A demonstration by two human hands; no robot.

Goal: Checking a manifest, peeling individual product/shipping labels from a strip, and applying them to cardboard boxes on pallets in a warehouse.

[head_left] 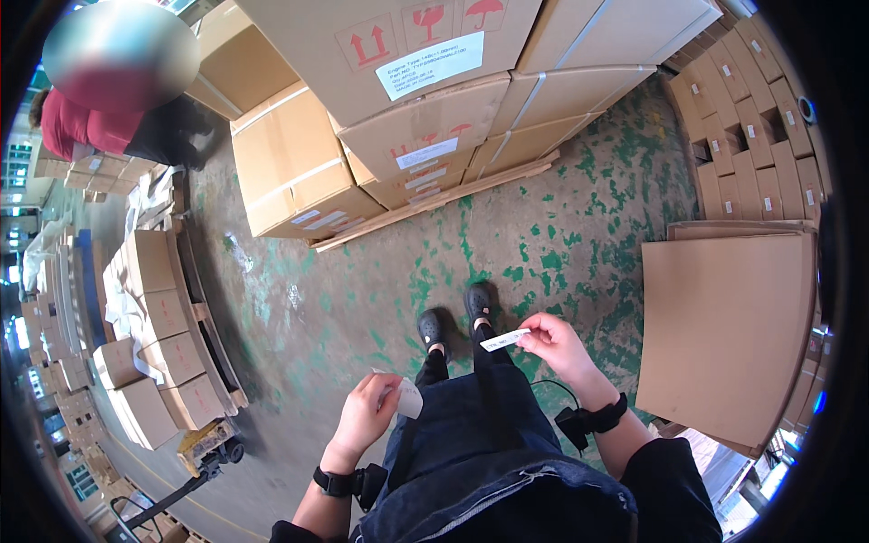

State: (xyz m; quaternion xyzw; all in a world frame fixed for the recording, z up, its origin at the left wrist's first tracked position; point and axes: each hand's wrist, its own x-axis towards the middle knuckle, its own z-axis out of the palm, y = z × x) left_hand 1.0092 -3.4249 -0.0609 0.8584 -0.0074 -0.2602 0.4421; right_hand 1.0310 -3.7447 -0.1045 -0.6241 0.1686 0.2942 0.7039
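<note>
Between the thumb and fingers of my right hand (557, 346) is a narrow white label (503, 341) with dark print, pinched at one end and held out over the floor. My left hand (364, 412) closes round a curled piece of white label paper (410, 399), lower down and in front of my apron. Part of that paper is hidden behind the fingers. The two hands are apart, and neither touches a carton. Straight ahead stands a tall stack of brown cartons (425, 113), which carry white labels and red handling marks.
The carton stack rests on a wooden pallet (444, 201). To the left are loaded cartons (163, 339) and a pallet jack (210, 457). A person in a red top (86, 127) bends over at the far left. Large flat cardboard (724, 326) stands at the right, below stacked small boxes (747, 127).
</note>
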